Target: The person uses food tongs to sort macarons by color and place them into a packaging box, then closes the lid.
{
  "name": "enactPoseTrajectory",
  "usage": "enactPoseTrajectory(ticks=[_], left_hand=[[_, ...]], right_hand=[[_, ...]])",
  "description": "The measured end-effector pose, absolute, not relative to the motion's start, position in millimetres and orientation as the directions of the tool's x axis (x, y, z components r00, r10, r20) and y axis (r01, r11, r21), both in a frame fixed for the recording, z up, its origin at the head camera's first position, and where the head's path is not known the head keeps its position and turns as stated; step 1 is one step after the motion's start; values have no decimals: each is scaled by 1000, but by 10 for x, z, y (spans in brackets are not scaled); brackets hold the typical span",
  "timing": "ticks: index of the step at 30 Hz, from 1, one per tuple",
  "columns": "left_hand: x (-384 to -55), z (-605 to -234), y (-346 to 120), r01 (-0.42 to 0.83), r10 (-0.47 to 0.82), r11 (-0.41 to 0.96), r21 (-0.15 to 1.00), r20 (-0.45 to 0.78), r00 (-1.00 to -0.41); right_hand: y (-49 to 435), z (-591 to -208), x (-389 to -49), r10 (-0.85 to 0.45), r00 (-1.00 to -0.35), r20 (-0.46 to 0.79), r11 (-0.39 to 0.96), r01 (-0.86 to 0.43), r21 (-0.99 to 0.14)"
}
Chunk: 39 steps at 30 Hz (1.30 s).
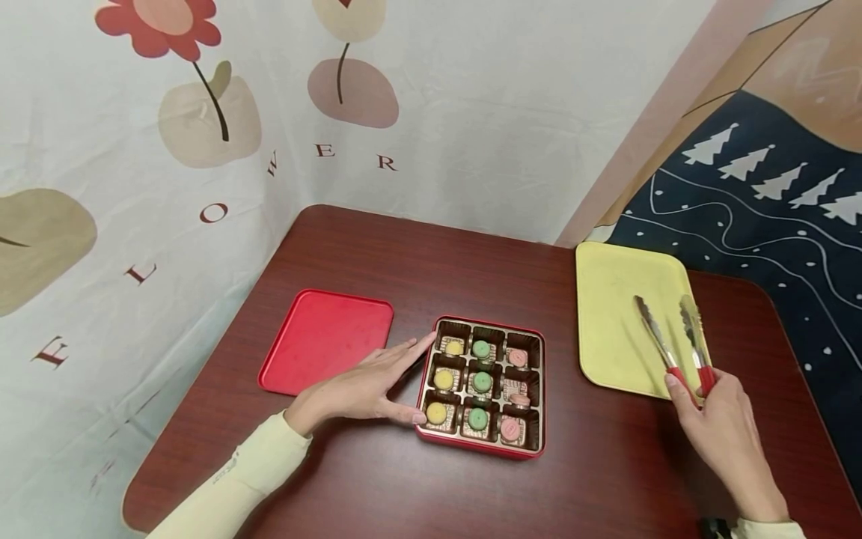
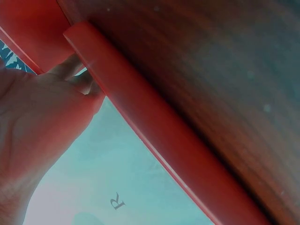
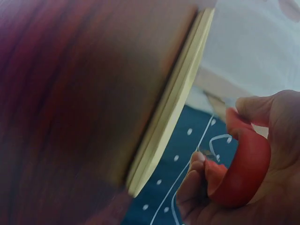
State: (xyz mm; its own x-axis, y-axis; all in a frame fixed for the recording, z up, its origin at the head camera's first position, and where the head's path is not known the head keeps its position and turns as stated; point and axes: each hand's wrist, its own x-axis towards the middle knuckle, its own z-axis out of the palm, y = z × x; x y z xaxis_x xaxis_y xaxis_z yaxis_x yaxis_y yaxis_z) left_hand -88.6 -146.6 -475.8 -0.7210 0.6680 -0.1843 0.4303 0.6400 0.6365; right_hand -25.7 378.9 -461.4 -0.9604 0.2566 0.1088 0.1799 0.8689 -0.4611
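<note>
A red square box (image 1: 481, 449) on the table has a brown divided insert. Small round macarons lie in its compartments: yellow ones (image 1: 444, 379) in the left column, green ones (image 1: 481, 382) in the middle, pink ones (image 1: 510, 429) on the right. The middle pink one looks tilted on edge. My left hand (image 1: 373, 382) rests against the box's left side, thumb and forefinger spread and fairly straight. My right hand (image 1: 723, 427) grips metal tongs (image 1: 652, 329) by their red handles (image 3: 246, 173). The tongs' arms stand apart above the yellow tray (image 1: 606, 322), nothing between their tips.
A red square lid (image 1: 326, 340) lies left of the box, partly behind my left hand. The dark wooden table (image 1: 431, 254) meets a white cloth backdrop (image 1: 471, 150) with printed flowers and letters. A dark cloth with white trees (image 1: 741, 165) hangs at the right.
</note>
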Motion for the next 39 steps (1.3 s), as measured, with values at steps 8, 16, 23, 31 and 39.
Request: enactPoseTrajectory(ticks=[8, 16, 23, 31, 39], left_hand=[[-889, -4752, -1464, 419, 662, 652, 632, -204, -721], [-891, -4752, -1456, 422, 667, 647, 635, -202, -717], [-890, -4754, -1463, 424, 667, 645, 636, -196, -719], [-881, -4739, -1466, 416, 664, 645, 641, -201, -720], [-879, -4734, -1466, 414, 663, 647, 640, -205, -720]], right_hand=[[4069, -4644, -233, 371, -926, 70, 831, 297, -471], [4295, -4716, -211, 373, -926, -65, 839, 366, -403], [4479, -4751, -232, 342, -924, -174, 872, 381, -308], [4569, -4751, -269, 374, -893, -251, 853, 438, -284], [4587, -4740, -270, 415, -883, -219, 838, 465, -286]])
